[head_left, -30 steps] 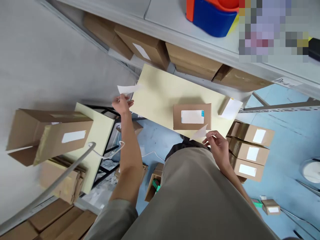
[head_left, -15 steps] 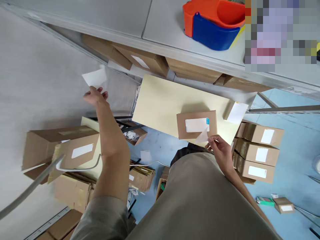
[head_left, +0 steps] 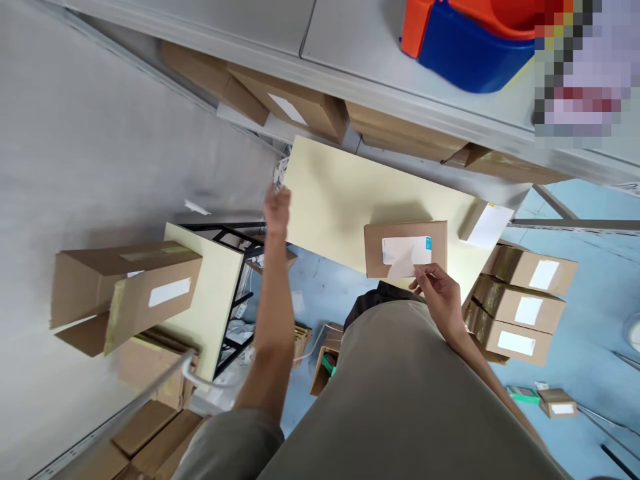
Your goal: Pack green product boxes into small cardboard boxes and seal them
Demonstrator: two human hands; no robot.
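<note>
My right hand (head_left: 440,297) pinches a corner of a small white slip of paper (head_left: 401,263) between thumb and finger. The slip lies over the lower part of a white label with a blue corner (head_left: 423,249) on a brown cardboard box (head_left: 373,250). That box rests on a cream tabletop (head_left: 330,180) in front of my body. My left hand (head_left: 277,210) is beside the table's left end, smeared by motion, so its fingers do not show clearly. Left of it, apart from the hand, a white piece of paper (head_left: 197,207) hangs in the air or lies against the grey wall.
A flat white-topped box (head_left: 489,225) sits at the table's right end. Stacked labelled cartons (head_left: 527,310) stand on the blue floor to the right. An open carton (head_left: 150,283) is on a second table at left. Above runs a grey shelf (head_left: 350,40) with an orange-and-blue bin (head_left: 470,50).
My left hand has swung right toward the table and let go of the white paper, which is now lower. My right hand's slip has moved further over the box label.
</note>
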